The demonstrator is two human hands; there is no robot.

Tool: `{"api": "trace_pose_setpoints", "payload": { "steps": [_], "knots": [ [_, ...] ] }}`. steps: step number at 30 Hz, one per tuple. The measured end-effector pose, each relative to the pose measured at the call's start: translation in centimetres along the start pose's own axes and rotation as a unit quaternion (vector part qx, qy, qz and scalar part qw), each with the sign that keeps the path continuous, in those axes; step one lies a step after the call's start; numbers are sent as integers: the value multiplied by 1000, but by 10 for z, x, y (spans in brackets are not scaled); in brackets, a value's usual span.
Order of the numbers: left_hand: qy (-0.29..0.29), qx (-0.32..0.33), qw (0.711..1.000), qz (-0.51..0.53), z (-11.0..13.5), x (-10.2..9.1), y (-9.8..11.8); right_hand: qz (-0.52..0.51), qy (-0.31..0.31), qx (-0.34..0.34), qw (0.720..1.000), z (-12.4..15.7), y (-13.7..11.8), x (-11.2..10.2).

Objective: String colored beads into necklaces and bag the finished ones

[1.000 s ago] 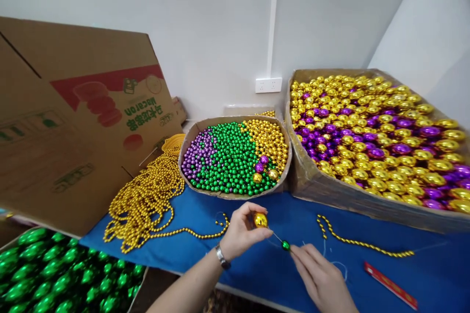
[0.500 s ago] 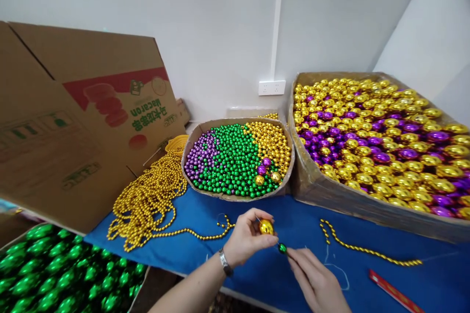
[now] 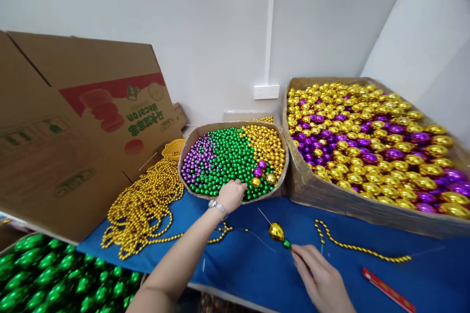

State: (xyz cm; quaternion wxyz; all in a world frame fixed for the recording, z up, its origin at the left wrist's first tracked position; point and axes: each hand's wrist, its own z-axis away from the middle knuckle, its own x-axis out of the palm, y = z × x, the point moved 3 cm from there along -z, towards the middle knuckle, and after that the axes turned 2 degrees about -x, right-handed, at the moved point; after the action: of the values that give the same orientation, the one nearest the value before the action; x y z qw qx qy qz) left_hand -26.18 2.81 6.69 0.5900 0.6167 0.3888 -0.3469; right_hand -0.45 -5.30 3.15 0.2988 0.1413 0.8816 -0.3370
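Observation:
My left hand (image 3: 232, 194) reaches into the round cardboard tray (image 3: 191, 139) of small purple, green and gold beads, fingers curled down among the green ones near its front rim. What the fingers hold is hidden. My right hand (image 3: 320, 277) pinches a thin needle or wire at the small green bead (image 3: 287, 243). A large gold bead (image 3: 276, 231) sits threaded beside the green one, and the bare needle tip points up to the left. Both beads hover just above the blue cloth (image 3: 253, 269).
A big cardboard box (image 3: 330, 195) of large gold and purple beads stands at the right. Gold bead strands (image 3: 147, 205) are piled at the left, with a short strand (image 3: 362, 248) and a red ruler (image 3: 388, 289) on the right. A carton of green beads (image 3: 55, 278) sits lower left, beside a tilted printed carton (image 3: 73, 122).
My left hand let go of the large gold bead and moved up into the tray of small beads. The gold bead now rests on the needle against the green bead.

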Motion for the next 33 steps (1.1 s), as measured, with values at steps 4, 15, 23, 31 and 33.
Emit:
{"api": "trace_pose_setpoints", "payload": {
  "steps": [4, 15, 23, 31, 33],
  "knots": [
    [11, -12, 999, 36, -5, 1, -2, -2, 3, -3, 1000, -2, -3, -1],
    [-63, -108, 688, 715, 57, 12, 25, -18, -4, -4, 1000, -6, -10, -1],
    [-68, -104, 640, 758, 60, 22, 25, -18, 3, -7, 1000, -10, -19, -5],
    [-54, -107, 653, 748, 63, 25, 24, -13, 3, -25, 1000, -4, -16, -4],
    [-46, -107, 668, 735, 63, 24, 24, -7, 3, -27, 1000, -2, -15, -4]
  ]
}}
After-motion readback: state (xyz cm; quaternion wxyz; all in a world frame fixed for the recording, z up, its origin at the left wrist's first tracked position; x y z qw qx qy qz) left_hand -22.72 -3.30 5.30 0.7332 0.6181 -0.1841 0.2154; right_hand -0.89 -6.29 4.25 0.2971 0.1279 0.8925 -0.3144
